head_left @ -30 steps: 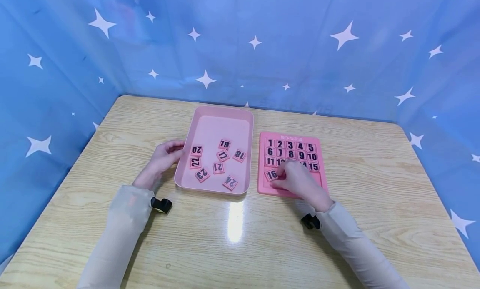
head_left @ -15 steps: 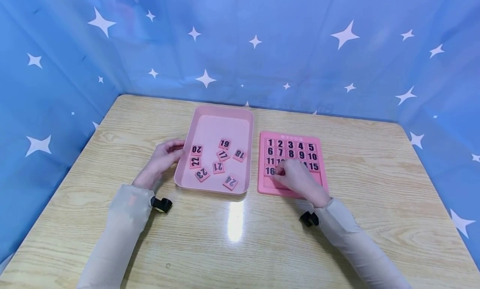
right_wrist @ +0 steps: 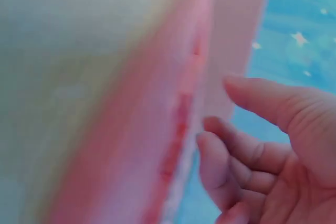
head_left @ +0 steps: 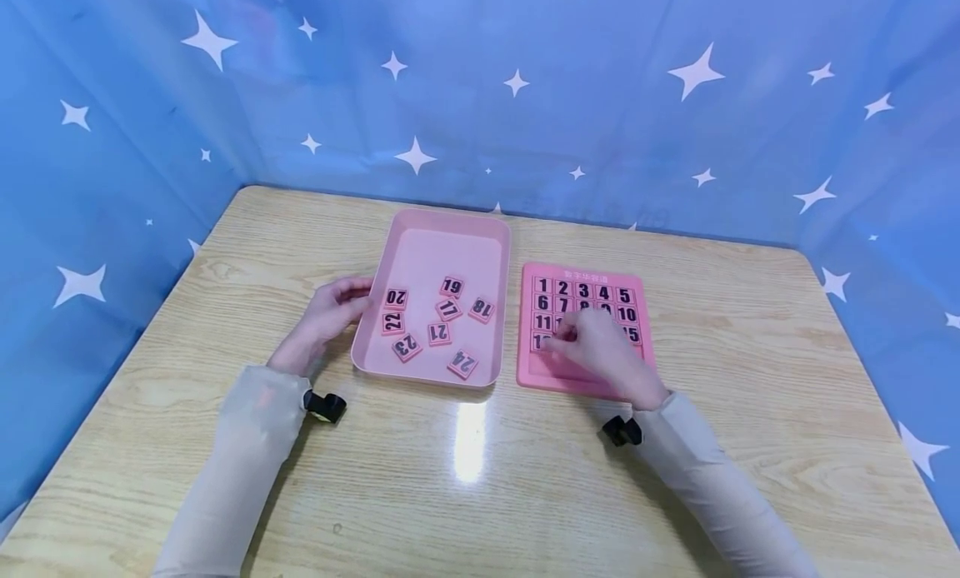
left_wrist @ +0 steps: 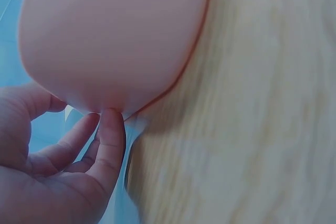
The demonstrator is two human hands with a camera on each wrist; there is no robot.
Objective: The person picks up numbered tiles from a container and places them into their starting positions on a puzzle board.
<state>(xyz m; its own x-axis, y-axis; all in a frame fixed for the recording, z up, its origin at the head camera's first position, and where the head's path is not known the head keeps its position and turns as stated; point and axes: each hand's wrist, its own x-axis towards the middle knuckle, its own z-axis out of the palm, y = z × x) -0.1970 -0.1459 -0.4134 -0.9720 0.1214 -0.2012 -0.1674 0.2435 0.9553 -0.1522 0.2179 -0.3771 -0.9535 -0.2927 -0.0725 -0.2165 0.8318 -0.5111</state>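
Tile 16 [head_left: 542,341] under loosely curled fingers [head_left: 564,335] of right hand [head_left: 600,351], forearm angled leftward.

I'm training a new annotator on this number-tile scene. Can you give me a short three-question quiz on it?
1. True or false: the left hand touches the tray.
2. How many loose tiles lie in the tray? A) five B) eight C) ten
3. Which thing is the right hand working over?

Key:
1. True: its fingers touch the tray's left wall, as the left wrist view shows.
2. B: tiles 17 to 24, such as tile 24.
3. The puzzle board, where its fingers sit at the fourth row by tile 16.
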